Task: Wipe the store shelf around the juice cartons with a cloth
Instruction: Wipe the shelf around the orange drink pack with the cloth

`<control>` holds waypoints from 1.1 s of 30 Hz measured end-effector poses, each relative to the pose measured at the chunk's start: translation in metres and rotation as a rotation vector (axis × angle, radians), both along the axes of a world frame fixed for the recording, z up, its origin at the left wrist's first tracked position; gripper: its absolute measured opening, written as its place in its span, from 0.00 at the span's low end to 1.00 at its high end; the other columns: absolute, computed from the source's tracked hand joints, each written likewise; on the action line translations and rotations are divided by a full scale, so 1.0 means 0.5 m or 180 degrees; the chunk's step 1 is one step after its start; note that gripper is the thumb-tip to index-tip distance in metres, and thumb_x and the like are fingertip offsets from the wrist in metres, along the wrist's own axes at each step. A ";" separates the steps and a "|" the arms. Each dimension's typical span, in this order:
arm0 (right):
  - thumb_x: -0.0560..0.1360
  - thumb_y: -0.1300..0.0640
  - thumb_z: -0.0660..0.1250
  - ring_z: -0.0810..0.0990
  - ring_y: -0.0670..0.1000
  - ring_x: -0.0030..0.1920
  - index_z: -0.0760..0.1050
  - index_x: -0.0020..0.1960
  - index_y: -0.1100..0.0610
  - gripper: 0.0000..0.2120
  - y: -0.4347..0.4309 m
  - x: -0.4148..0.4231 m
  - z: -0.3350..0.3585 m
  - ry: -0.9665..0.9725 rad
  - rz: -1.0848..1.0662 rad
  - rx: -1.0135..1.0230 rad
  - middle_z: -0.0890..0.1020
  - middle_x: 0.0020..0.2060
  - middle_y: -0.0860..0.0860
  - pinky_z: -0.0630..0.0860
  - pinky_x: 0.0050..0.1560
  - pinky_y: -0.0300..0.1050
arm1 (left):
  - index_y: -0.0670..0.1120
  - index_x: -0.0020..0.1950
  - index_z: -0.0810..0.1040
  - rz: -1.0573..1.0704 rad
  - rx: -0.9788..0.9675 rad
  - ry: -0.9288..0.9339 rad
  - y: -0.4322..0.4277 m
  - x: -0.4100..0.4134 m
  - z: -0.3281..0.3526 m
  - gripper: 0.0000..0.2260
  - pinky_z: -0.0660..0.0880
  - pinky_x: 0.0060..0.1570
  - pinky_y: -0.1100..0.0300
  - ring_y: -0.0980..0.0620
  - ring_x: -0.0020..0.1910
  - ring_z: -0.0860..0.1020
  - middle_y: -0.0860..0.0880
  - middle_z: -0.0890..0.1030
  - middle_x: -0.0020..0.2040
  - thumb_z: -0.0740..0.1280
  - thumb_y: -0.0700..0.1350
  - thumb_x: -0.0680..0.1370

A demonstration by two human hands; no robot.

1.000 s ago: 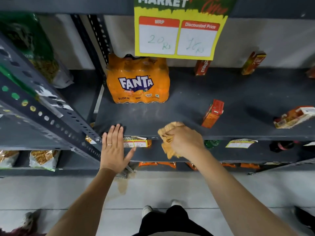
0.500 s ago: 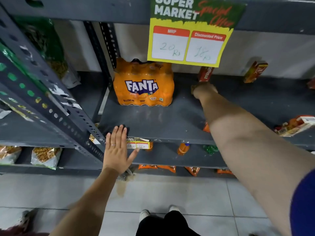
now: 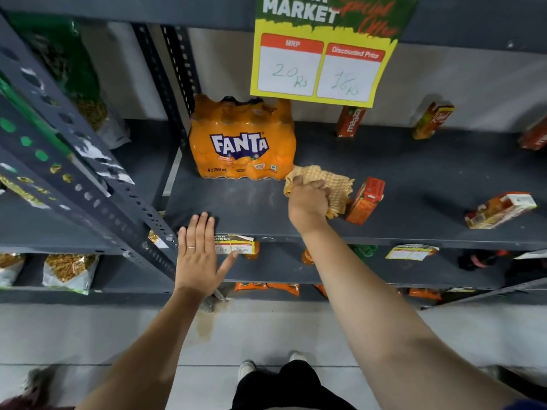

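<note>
My right hand (image 3: 307, 202) grips a yellow checked cloth (image 3: 337, 184) pressed on the dark grey shelf (image 3: 251, 202), between the Fanta pack and an upright orange juice carton (image 3: 365, 201) just to its right. My left hand (image 3: 198, 255) lies flat and open on the shelf's front edge, holding nothing. At the back of the shelf a red juice carton (image 3: 349, 121) stands upright, and further right an orange one (image 3: 432, 121) leans. Another carton (image 3: 500, 210) lies on its side at the right.
An orange shrink-wrapped Fanta pack (image 3: 242, 143) stands at the shelf's left. A yellow price sign (image 3: 322, 54) hangs from the shelf above. A slotted steel upright (image 3: 88, 179) runs along the left. Lower shelves hold bottles and snack bags. A red carton edge (image 3: 535, 137) shows far right.
My right hand has drawn back from the rear of the shelf by the red carton to the middle, beside the Fanta pack, with the cloth. My left hand has stayed put.
</note>
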State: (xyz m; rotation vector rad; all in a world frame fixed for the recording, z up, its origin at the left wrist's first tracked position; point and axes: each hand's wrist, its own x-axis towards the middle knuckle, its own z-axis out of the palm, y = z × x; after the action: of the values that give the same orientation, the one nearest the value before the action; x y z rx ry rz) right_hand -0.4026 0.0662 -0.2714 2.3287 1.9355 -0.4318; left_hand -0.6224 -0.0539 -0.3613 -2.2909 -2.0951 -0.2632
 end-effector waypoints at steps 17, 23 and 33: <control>0.70 0.68 0.58 0.74 0.60 0.64 0.66 0.70 0.42 0.33 -0.343 0.123 0.020 0.1108 0.0749 0.0290 0.69 0.69 0.51 0.75 0.56 0.53 | 0.44 0.73 0.65 0.0050 0.0565 -0.1929 0.053 0.245 0.160 0.32 0.57 0.72 0.44 0.45 0.72 0.65 0.44 0.69 0.72 0.60 0.63 0.76; 0.75 0.59 0.63 0.80 0.52 0.55 0.64 0.69 0.37 0.28 -0.397 0.326 0.005 0.1349 0.0318 0.0390 0.75 0.62 0.49 0.78 0.50 0.44 | 0.52 0.71 0.64 -0.0240 -0.0730 -0.2299 0.127 0.514 0.221 0.41 0.71 0.62 0.50 0.48 0.66 0.70 0.50 0.73 0.67 0.73 0.67 0.64; 0.71 0.68 0.61 0.79 0.57 0.59 0.75 0.66 0.52 0.26 -0.312 0.594 0.056 0.1546 -0.0005 0.1153 0.78 0.63 0.52 0.77 0.59 0.52 | 0.51 0.68 0.69 -0.0013 -0.1081 -0.2743 0.174 0.531 0.191 0.28 0.73 0.61 0.52 0.51 0.58 0.77 0.51 0.79 0.59 0.75 0.47 0.71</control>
State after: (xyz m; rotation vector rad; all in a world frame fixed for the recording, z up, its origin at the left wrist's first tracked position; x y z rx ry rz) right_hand -0.1058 -0.0896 -0.2434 2.6316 2.3979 -0.7660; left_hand -0.3570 0.0329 -0.2659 -2.6766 -2.6479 -1.1588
